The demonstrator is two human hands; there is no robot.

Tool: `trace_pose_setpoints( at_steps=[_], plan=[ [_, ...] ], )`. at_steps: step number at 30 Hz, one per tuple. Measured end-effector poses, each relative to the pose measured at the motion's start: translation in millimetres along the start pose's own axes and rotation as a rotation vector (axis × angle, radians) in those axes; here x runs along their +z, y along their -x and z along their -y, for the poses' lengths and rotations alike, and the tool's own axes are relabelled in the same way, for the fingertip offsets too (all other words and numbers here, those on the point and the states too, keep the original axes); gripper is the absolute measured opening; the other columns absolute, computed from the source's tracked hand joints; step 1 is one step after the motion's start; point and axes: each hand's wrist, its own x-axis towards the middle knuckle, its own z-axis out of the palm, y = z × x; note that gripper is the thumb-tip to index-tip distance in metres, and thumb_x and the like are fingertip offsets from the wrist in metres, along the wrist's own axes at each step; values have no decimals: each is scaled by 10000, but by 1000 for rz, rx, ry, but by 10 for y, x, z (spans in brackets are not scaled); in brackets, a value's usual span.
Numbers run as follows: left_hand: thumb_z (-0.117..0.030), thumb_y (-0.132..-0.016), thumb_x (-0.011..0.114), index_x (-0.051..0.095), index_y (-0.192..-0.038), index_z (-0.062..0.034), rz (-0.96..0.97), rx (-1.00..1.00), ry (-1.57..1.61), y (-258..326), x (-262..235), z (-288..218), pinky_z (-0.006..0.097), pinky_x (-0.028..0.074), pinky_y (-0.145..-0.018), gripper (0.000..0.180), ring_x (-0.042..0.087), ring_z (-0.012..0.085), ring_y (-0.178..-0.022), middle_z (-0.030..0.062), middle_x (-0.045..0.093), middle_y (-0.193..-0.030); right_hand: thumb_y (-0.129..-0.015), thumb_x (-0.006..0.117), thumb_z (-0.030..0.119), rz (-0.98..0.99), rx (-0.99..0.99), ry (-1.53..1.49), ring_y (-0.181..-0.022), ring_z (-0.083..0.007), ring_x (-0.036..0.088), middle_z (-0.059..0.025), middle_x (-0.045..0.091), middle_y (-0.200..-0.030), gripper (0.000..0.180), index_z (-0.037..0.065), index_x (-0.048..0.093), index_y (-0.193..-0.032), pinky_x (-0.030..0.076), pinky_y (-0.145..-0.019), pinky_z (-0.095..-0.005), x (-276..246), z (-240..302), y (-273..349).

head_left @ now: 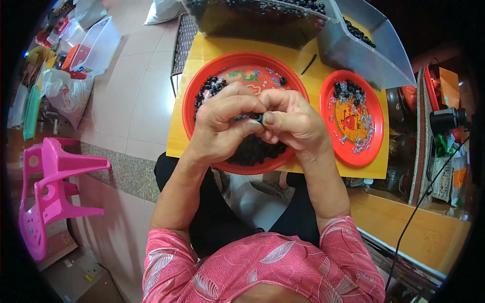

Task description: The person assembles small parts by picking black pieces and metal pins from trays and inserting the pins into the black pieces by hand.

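Pinched between both hands, a small black ring-shaped part (pixel 258 117) is held above the large red tray (pixel 202 83). The part is dark, round and glossy; most of it is hidden by fingertips, and finer detail cannot be told.

Left hand (pixel 225 123): fingers curled inward, thumb pressed toward the forefinger, grip closed on the left side of the part. Knuckles are raised, wrist bent slightly toward the centre.

Right hand (pixel 293 121): fingers folded, thumb and forefinger closed on the right side of the same part. The two hands are touching at the fingertips. Both forearms are brought up from the lower edge, out of pink patterned sleeves (pixel 262 267).

A heap of black beads (pixel 252 151) is seen in the large red tray, directly below the hands, with more scattered along the tray's left side. The tray rests on a yellow table (pixel 202 50).

Well to the right, a smaller red tray (pixel 376 121) is noted, holding black beads and small silvery pieces (pixel 364 136). Behind it a grey plastic bin (pixel 374 55) of black beads is tilted. A thin dark stick (pixel 308 64) lies on the table between the trays. A pink plastic chair (pixel 50 187) stands on the floor at left.
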Motion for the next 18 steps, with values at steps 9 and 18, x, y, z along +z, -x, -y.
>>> trace_pose_setpoints(
  at_steps=[9, 18],
  plan=[
    [-39, -774, 626, 560, -1000, 51, -333, -249, 336, 39, 48, 108, 206, 417, -687, 252, 511, 90, -763, 28, 544, -851, -816, 582, 139, -239, -139, 231, -583, -128, 596, -94, 613, -773, 215, 0, 557, -979, 468, -487, -201, -77, 405, 64],
    [-31, -784, 606, 590, -947, 34, -484, -489, 388, 58, -7, 214, 185, 431, -670, 177, 532, 66, -731, 31, 594, -831, -833, 558, 142, -663, -329, 759, -677, -134, 569, -117, 616, -815, 204, -47, 594, -901, 471, -607, -227, -454, 1028, 103]
  ],
)
